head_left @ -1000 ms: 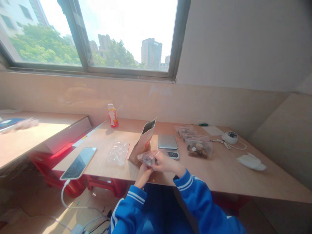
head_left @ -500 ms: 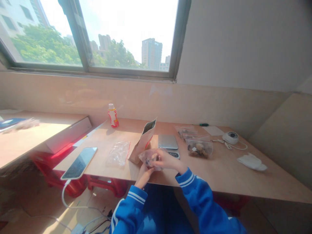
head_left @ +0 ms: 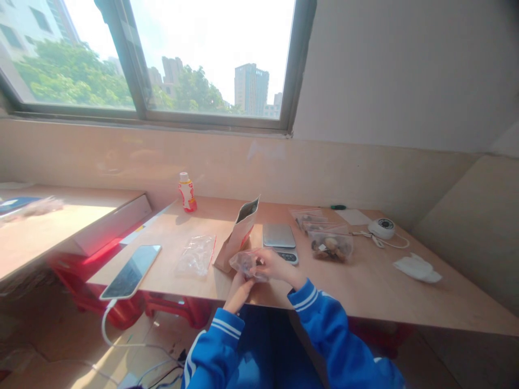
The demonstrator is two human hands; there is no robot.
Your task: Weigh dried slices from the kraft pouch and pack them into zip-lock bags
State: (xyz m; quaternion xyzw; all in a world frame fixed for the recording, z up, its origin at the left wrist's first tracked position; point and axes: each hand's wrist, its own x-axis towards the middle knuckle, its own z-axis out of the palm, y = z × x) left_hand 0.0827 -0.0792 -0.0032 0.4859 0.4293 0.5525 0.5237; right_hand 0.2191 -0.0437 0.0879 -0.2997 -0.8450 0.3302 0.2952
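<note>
Both my hands hold a small clear plastic bag [head_left: 245,263] with dark pieces inside, just above the near edge of the wooden table [head_left: 377,292]. My left hand [head_left: 239,286] grips the bag from below. My right hand [head_left: 274,266] pinches its top right side, fingers closed. Right behind the bag stands an open brown paper pouch [head_left: 239,235]. A small digital scale [head_left: 279,240] lies just right of the pouch.
An empty clear bag [head_left: 197,254] and a phone on a cable [head_left: 132,271] lie to the left. A small red-and-white bottle [head_left: 187,193] stands at the back. Filled clear bags [head_left: 330,246], a round white device [head_left: 382,228] and white cloth [head_left: 417,268] lie to the right.
The small bag was stretched out sideways between my hands; it is now bunched closer together, with my right hand shifted slightly left over it.
</note>
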